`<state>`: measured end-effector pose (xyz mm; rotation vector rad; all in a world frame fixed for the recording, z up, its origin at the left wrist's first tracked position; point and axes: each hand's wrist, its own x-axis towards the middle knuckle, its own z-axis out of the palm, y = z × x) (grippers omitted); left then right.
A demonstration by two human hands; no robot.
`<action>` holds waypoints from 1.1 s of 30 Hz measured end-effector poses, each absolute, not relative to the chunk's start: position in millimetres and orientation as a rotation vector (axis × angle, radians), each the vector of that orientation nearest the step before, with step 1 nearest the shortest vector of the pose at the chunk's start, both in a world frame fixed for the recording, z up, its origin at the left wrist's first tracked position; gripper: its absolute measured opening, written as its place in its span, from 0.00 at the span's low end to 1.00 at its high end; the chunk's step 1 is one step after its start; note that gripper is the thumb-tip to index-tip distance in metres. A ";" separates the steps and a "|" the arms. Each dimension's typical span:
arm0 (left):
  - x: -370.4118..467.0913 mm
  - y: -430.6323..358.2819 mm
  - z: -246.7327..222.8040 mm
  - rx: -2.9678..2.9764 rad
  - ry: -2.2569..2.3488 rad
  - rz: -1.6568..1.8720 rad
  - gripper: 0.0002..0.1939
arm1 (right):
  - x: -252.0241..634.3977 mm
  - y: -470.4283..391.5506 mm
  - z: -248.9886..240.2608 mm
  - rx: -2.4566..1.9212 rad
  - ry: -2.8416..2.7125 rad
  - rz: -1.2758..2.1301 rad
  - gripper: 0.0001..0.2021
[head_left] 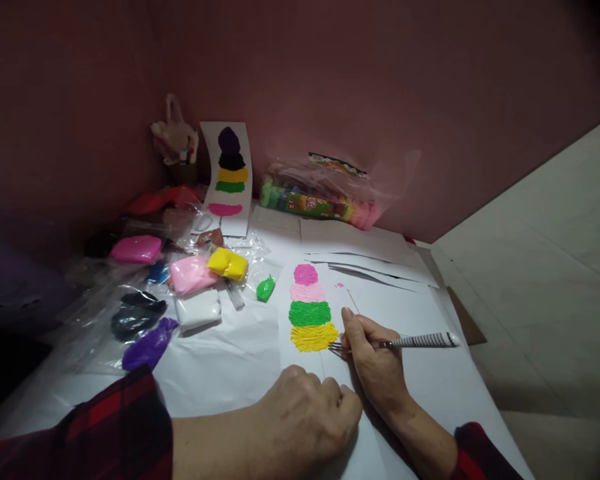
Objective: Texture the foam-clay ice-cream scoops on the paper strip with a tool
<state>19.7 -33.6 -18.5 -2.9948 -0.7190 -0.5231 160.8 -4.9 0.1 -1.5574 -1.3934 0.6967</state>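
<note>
My right hand (375, 357) grips a fork (420, 341) with a black-and-white patterned handle. The fork's tines touch or nearly touch the right edge of a yellow clay patch (313, 338), which is covered in ridges. Above that patch, on the same white paper strip (286, 333), lie a ridged green patch (309, 313), a pale pink one (307, 292) and a round darker pink one (305, 274). My left hand (313, 413) is closed in a fist and rests at the strip's lower end; its palm is hidden.
Bagged clay lies left: yellow (229, 264), pale pink (195, 274), white (199, 311), purple (149, 343) and black (137, 316). A green blob (265, 288) sits nearer the strip. Behind stand a card with coloured patches (210, 143) and a plastic pack (325, 203) against the wall.
</note>
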 end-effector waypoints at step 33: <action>19.9 -32.6 -13.1 -3.053 -0.734 -0.477 0.05 | 159.6 -5.3 1.9 -1.463 -1.392 0.854 0.26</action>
